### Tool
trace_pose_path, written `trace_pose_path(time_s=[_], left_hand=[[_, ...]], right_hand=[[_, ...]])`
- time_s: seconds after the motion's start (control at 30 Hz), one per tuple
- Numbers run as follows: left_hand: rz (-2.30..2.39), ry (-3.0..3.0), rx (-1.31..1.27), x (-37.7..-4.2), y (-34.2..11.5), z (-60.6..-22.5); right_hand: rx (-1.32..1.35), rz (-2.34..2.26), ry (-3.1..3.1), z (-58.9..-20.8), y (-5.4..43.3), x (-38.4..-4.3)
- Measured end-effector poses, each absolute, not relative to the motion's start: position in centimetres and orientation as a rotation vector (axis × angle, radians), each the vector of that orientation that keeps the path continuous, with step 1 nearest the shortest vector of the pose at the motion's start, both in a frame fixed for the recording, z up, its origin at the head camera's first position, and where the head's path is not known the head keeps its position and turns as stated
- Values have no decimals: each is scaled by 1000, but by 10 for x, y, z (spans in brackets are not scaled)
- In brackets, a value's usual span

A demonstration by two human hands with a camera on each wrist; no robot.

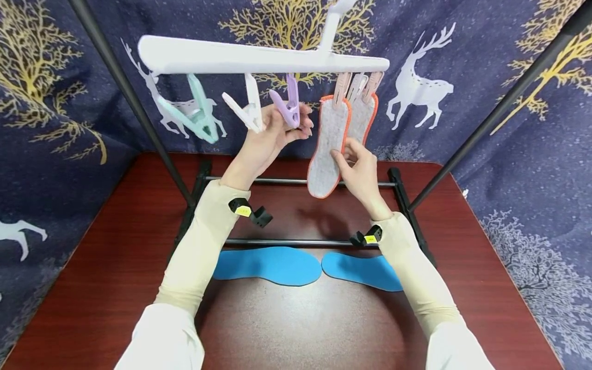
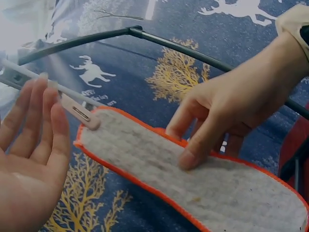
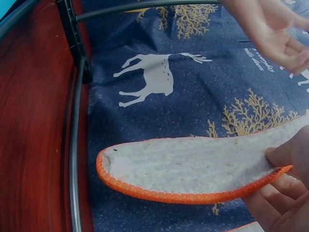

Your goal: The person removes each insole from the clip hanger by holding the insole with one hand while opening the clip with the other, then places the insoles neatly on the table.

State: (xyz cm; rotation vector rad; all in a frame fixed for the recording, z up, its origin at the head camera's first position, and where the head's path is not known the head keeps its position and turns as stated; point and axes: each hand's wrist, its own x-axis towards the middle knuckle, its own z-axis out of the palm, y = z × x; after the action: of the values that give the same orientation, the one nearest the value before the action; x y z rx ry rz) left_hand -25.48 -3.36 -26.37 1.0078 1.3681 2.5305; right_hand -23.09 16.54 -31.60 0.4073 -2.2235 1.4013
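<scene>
One front grey insole point(image 1: 326, 149) hangs from pink clip point(image 1: 341, 88), long axis near upright; my right hand point(image 1: 362, 173), nearer, pinches its right edge midway. Left hand point(image 1: 273, 129), fingers extended, holds nothing, left of insole, behind purple clip point(image 1: 291, 107).

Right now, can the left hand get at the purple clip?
Probably yes: the left hand holds nothing and shows just behind the purple clip in the head view, with nothing visible between them. Exact gap unclear.

The held insole point(image 1: 326, 144) was mottled grey with orange edging point(image 3: 183, 198), the backdrop point(image 1: 472, 139) navy with golden trees point(image 1: 298, 23) and white deer point(image 1: 418, 86).
</scene>
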Motion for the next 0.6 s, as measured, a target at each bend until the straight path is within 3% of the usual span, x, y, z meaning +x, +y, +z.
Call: trace_pose_path(time_s=[0.23, 0.6], left_hand=[[2538, 1939, 883, -271, -18, -263], [1981, 2400, 1114, -286, 10, -235]], right_hand=[[451, 1371, -2216, -317, 167, -228], [479, 1329, -2218, -316, 165, -221]])
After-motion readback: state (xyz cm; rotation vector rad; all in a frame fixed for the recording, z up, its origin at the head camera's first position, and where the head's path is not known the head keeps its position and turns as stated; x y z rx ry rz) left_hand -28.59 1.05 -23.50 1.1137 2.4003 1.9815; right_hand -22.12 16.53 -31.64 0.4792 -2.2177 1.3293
